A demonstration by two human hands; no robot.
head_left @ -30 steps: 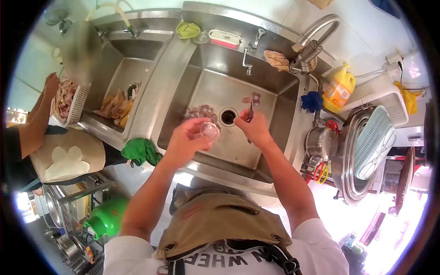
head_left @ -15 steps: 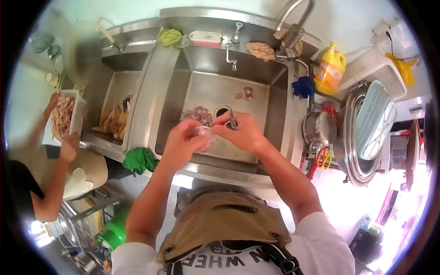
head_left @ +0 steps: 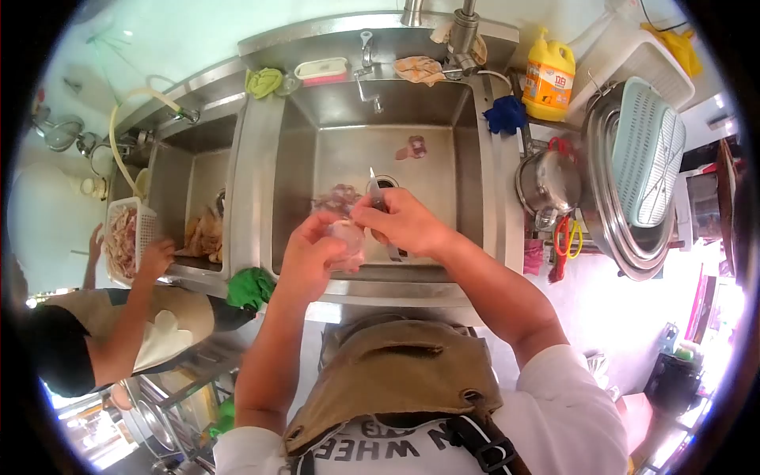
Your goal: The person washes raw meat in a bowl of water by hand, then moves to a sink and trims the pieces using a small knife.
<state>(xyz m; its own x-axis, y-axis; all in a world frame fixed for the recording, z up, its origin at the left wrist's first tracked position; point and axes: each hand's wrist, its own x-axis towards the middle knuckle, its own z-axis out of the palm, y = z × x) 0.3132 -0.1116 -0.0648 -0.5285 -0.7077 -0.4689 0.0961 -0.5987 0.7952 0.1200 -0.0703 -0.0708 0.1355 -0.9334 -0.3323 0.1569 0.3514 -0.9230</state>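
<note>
My left hand (head_left: 310, 252) pinches a pale pink piece of raw meat (head_left: 346, 247) over the near side of the large steel sink (head_left: 427, 186). In my right hand (head_left: 404, 222) is a small knife (head_left: 373, 184), its blade pointing away from me and its handle passing through my grip. The right fingertips meet the upper edge of the meat piece. Just beyond my left fingers lies a pile of purplish raw meat pieces (head_left: 336, 198) on the sink floor. Two small pieces of meat (head_left: 415, 147) lie farther back, beyond the partly hidden drain (head_left: 385, 182).
At the left, a co-worker's hand (head_left: 158, 257) is beside a white basket (head_left: 146, 231) of raw meat, near a smaller sink (head_left: 178, 150) holding more meat. Right of my sink are a yellow detergent bottle (head_left: 549, 79), a pot (head_left: 549, 180), scissors (head_left: 571, 237) and stacked basins (head_left: 606, 214).
The view has shifted slightly. My right hand has turned the knife so its blade shows. The co-worker's hand has moved off the basket toward the smaller sink.
</note>
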